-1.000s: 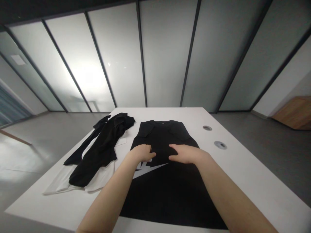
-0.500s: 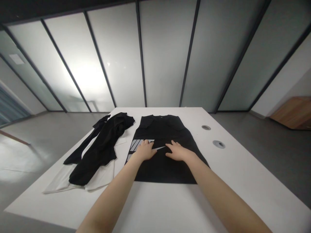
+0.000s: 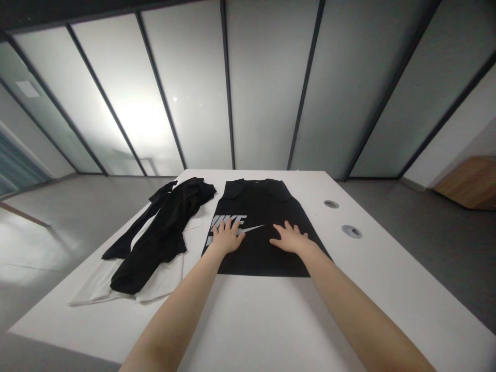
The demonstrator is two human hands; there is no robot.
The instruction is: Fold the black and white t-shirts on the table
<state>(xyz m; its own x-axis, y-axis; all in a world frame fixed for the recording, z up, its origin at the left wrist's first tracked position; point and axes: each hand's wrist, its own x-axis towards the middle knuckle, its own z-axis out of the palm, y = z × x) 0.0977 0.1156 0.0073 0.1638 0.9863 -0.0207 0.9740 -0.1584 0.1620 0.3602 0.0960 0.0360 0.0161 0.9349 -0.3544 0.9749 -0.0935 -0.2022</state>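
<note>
A black T-shirt (image 3: 258, 258) lies spread on the white table, neckline away from me, its sleeves folded in over the body. Large grey lettering and a swoosh mark cross its front. My left hand (image 3: 227, 236) rests open on the lettering, fingers spread, covering part of it. To the right of the swoosh tip, my right hand (image 3: 290, 238) is open too, its fingers apart on or just over the black cloth. Neither hand grips anything.
Left of the shirt lies a loose pile of black garments (image 3: 163, 232) over a white garment (image 3: 95, 281). Two round grommets (image 3: 352, 231) are set in the right side of the white table (image 3: 248, 320). Frosted glass panels (image 3: 267, 88) stand behind it.
My hands have moved a little apart, uncovering more of the lettering and the swoosh. The shirt's near edge now sits farther from me.
</note>
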